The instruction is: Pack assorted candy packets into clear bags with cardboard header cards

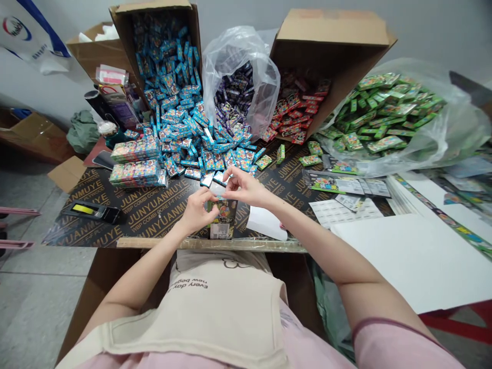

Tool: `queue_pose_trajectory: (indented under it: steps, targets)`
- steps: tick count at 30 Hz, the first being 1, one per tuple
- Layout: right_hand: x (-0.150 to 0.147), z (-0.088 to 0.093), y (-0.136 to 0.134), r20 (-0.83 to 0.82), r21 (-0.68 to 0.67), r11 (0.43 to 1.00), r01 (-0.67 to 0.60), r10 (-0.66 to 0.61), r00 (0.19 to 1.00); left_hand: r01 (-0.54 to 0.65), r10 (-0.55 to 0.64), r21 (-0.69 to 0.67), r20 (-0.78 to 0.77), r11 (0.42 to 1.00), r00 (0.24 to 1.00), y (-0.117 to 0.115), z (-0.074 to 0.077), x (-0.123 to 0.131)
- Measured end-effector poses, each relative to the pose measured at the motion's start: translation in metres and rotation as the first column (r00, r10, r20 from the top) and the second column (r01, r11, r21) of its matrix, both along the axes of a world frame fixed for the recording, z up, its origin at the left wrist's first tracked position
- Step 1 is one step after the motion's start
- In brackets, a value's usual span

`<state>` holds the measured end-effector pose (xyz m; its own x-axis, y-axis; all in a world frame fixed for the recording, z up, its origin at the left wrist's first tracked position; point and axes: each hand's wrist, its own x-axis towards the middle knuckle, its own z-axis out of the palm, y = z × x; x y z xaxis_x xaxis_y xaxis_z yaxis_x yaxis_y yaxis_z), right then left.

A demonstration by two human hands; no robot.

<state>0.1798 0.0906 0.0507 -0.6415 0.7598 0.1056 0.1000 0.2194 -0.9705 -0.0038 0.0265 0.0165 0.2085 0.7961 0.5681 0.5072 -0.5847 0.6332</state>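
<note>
A dark printed box (pixel 222 220) with green and coloured pictures and a pale label stands at the front edge of the table, in front of my body. My left hand (pixel 198 211) is closed at its upper left side, with the fingers curled and the thumb against it. My right hand (pixel 248 188) reaches in from the right, its fingers bent and its thumb and fingertips at the box's top edge. Whatever small part the fingertips pinch there is hidden. Just beyond both hands lie small blue candy boxes (pixel 192 173), and white paper (pixel 266 222) is right of the dark box.
Blue boxes spill from a carton (pixel 156 10). Beside it are a plastic bag (pixel 265 72) of purple packs, a carton (pixel 334 28) of red ones and a bag (pixel 461 118) of green ones. Stacked packs (pixel 134 171), a tape dispenser (pixel 94 210) and white sheets (pixel 415 256) flank me.
</note>
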Motion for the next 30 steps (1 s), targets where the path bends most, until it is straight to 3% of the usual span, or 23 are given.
queue_pose_trajectory:
  steps: [6,11,13,16,19,22,24,27,28,30]
  targets:
    - [-0.005,-0.005,-0.004,0.087,0.008,1.0,0.016,-0.016,0.996,-0.063,0.063,-0.015,0.008,0.998,0.998,0.0,-0.005,0.005]
    - [-0.006,-0.005,-0.011,0.155,0.165,0.98,0.112,-0.138,0.978,-0.105,0.106,-0.02,0.048,0.994,0.993,0.003,-0.01,0.007]
    - [-0.006,-0.01,-0.012,0.137,0.163,0.967,0.196,-0.219,0.966,-0.11,0.113,-0.056,0.068,0.992,0.991,0.003,-0.009,0.006]
    - [-0.008,-0.021,-0.013,0.092,-0.127,0.956,0.263,-0.253,0.963,-0.119,0.156,-0.205,0.175,0.971,0.972,0.0,-0.017,0.009]
    - [-0.009,-0.03,-0.017,0.065,-0.528,0.821,0.218,-0.217,0.974,0.037,0.172,-0.456,0.408,0.889,0.897,-0.011,-0.037,0.015]
    - [-0.001,-0.034,-0.021,-0.006,-0.67,0.71,0.215,-0.295,0.955,0.203,0.147,-0.589,0.49,0.782,0.859,-0.024,-0.052,0.01]
    - [0.009,-0.04,-0.02,-0.063,-0.679,0.693,0.242,-0.384,0.921,0.113,0.155,-0.566,0.404,0.816,0.901,-0.027,-0.049,-0.008]
    - [0.027,-0.056,-0.016,-0.06,-0.61,0.708,0.357,-0.49,0.87,-0.197,0.242,-0.303,0.118,0.932,0.963,-0.017,-0.026,-0.058]
    - [0.031,-0.062,-0.015,-0.045,-0.575,0.72,0.388,-0.502,0.864,-0.285,0.291,-0.177,0.009,0.942,0.957,-0.01,-0.017,-0.078]
    - [0.036,-0.074,-0.016,-0.007,-0.515,0.744,0.425,-0.5,0.866,-0.438,0.431,0.006,-0.192,0.899,0.882,0.009,-0.001,-0.119]
